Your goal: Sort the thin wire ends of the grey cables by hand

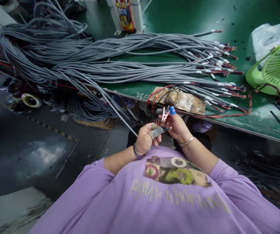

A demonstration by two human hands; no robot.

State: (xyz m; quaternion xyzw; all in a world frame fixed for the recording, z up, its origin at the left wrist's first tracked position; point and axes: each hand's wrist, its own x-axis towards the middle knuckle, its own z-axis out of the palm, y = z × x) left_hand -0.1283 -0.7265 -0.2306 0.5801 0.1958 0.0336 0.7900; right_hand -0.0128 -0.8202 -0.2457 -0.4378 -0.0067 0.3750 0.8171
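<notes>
My left hand [146, 138], with grey covers on its fingers, is closed around the end of a grey cable [129, 127]. Thin coloured wires [157, 123], some orange and some dark, fan out from its fingertips. Right beside it, my right hand [177, 126] is closed at the wire ends, with a blue cover [172, 110] on one digit. A pale pink forked piece [164, 115] sticks up at its fingers; its kind is unclear. What the right fingertips pinch is partly hidden.
Many grey cables [120, 73] with white-banded, stripped ends lie across the green table [179, 16]. A taped cardboard block [184, 101] sits at the near edge. On the right are a green fan [273, 70] and a plastic bag [271, 39]. Coiled cable [88, 109] lies below.
</notes>
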